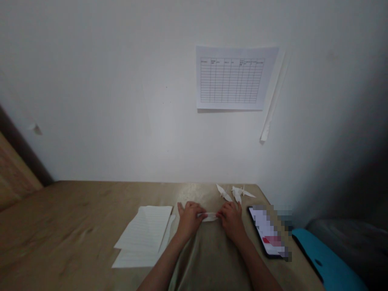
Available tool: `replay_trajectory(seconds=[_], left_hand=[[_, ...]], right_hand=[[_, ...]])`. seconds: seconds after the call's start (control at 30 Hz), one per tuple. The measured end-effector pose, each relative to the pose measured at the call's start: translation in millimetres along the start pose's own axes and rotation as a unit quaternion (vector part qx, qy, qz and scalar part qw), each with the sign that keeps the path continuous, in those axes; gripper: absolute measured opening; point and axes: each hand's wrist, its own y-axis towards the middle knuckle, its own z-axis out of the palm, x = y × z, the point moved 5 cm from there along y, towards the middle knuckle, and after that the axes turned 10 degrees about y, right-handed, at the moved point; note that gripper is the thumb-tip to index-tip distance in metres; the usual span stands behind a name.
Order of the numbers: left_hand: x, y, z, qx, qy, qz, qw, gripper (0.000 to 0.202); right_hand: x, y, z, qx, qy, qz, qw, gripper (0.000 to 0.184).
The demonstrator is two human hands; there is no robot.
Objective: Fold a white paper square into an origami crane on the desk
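Note:
A small folded strip of white paper (209,217) spans the gap between my two hands, close to the table's front edge. My left hand (190,218) pinches its left end between thumb and fingers. At the right end, my right hand (232,218) grips it the same way. Just beyond my right hand lie folded white paper pieces with pointed tips (237,194). Left of my left hand rests a loose stack of lined paper sheets (148,230).
A phone (266,232) with a lit, partly blurred screen lies to the right on the brown-covered table (91,226). Beyond the right edge is a blue chair back (327,258). A printed table sheet (233,81) hangs on the white wall behind.

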Motion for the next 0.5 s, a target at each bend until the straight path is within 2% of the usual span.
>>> replay_trajectory(seconds=[0.3,0.5], left_hand=[[8,1,4.5,-0.016,0.001,-0.024,1.0,0.013],[10,1,-0.5,-0.022,0.01,-0.01,1.0,0.012]], right_hand=[[-8,0,-8,-0.025,-0.004,0.018,1.0,0.015],[-16,1,-9,-0.038,-0.004,0.028,0.999,0.019]])
